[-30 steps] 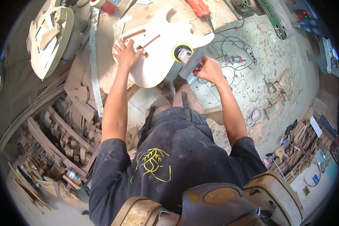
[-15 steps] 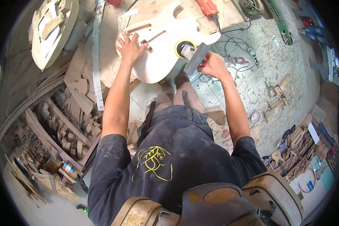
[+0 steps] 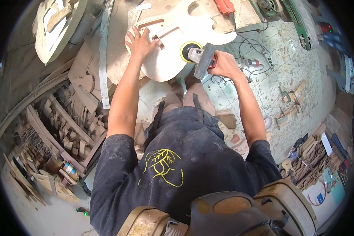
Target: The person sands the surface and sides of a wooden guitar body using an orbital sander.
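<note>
A pale wooden guitar body (image 3: 173, 37) lies flat on the workbench (image 3: 118, 51) at about twelve o'clock from the person's chest. The left hand (image 3: 139, 42) presses down on its near left part, fingers spread apart and flat on the wood, just beside a cut-out slot. The right hand (image 3: 222, 63), at one o'clock, is closed around the handle of a grey power sander (image 3: 198, 57), whose yellow-rimmed disc (image 3: 188, 50) touches the body's lower edge at the waist. An orange-handled tool (image 3: 226, 7) rests at the far edge, and cables (image 3: 247, 55) trail over the tiled floor (image 3: 279, 70) at two o'clock.
</note>
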The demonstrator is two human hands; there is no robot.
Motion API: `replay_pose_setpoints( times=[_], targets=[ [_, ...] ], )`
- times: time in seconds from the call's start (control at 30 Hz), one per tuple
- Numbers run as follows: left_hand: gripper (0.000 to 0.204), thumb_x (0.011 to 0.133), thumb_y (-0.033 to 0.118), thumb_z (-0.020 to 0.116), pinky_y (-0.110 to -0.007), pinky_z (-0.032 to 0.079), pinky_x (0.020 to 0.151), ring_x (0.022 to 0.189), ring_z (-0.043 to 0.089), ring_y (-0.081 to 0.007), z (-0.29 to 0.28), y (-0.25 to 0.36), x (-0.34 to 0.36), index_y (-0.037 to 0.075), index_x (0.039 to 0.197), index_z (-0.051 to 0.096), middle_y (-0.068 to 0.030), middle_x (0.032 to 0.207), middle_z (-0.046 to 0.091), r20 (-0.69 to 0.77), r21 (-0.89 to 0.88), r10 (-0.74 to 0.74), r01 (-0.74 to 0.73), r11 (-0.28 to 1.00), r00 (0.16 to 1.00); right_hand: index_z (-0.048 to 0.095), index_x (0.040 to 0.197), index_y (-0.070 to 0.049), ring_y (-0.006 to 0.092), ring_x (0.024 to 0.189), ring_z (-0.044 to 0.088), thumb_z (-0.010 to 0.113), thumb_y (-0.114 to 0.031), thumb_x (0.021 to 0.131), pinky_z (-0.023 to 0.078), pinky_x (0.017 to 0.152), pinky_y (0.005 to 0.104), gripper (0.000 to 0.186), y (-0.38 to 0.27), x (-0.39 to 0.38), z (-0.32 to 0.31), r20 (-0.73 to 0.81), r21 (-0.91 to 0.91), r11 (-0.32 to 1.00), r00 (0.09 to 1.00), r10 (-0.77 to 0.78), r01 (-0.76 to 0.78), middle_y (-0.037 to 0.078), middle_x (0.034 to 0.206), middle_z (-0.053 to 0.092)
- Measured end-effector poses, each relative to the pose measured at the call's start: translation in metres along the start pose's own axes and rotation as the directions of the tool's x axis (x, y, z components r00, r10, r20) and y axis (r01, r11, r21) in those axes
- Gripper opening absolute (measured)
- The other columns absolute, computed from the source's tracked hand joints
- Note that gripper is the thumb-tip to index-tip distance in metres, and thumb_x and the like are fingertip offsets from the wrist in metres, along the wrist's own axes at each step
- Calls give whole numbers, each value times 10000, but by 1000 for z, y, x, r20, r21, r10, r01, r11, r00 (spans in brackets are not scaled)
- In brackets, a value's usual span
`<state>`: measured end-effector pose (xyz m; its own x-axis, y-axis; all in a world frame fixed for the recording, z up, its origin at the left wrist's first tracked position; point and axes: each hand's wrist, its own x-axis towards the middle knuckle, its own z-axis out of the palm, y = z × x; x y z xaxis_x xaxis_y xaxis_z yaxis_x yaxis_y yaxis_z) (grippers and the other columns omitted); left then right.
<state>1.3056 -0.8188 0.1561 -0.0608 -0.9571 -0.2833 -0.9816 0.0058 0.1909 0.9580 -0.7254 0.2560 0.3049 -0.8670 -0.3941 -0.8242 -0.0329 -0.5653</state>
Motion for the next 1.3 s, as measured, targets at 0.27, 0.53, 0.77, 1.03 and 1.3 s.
replay_pose_setpoints(
  times=[0.27, 0.53, 0.77, 1.03, 1.3],
  targets=[
    [778, 851, 613, 703, -784, 179, 1132, 1511, 79, -598, -2, 6, -4, 219, 1486, 486, -303, 1676, 93, -16, -64, 14, -15, 998, 1000, 591, 973, -12, 453, 899, 666, 776, -323, 633, 523, 752, 524, 497, -4, -4, 17, 55, -24, 980, 979, -194, 196, 241, 918, 694],
    [795, 850, 612, 705, -785, 173, 1133, 1510, 78, -600, -2, 5, -3, 216, 1499, 475, -306, 1674, 93, -36, -51, 7, -8, 999, 999, 590, 963, -24, 447, 845, 669, 785, -315, 635, 520, 716, 508, 480, -3, 2, 23, 65, -53, 963, 963, -262, 266, 231, 849, 688],
    [829, 850, 625, 703, -778, 165, 1139, 1514, 64, -594, -3, 6, -2, 210, 1523, 454, -308, 1676, 88, -43, -60, 9, -12, 998, 999, 623, 1060, -25, 456, 873, 660, 787, -306, 628, 510, 728, 508, 541, -5, 0, 19, 38, 58, 978, 978, -204, 201, 233, 888, 689],
    [807, 868, 667, 648, -772, 182, 1140, 1512, 46, -601, -2, 0, 0, 286, 1544, 425, -294, 1683, 66, 3, 4, -9, 9, 1000, 1000, 652, 933, 15, 474, 805, 665, 786, -373, 625, 521, 711, 516, 513, -15, -39, 46, 55, 150, 986, 995, -80, 71, 267, 808, 674],
    [733, 881, 643, 646, -751, 182, 1154, 1521, 54, -582, -13, 13, -7, 206, 1457, 533, -303, 1679, 85, 26, -3, 15, -15, 1000, 1000, 658, 1098, 56, 447, 871, 703, 788, -335, 632, 567, 807, 475, 622, -27, -100, 81, 47, 408, 892, 980, 191, -194, 283, 909, 711]
  ],
)
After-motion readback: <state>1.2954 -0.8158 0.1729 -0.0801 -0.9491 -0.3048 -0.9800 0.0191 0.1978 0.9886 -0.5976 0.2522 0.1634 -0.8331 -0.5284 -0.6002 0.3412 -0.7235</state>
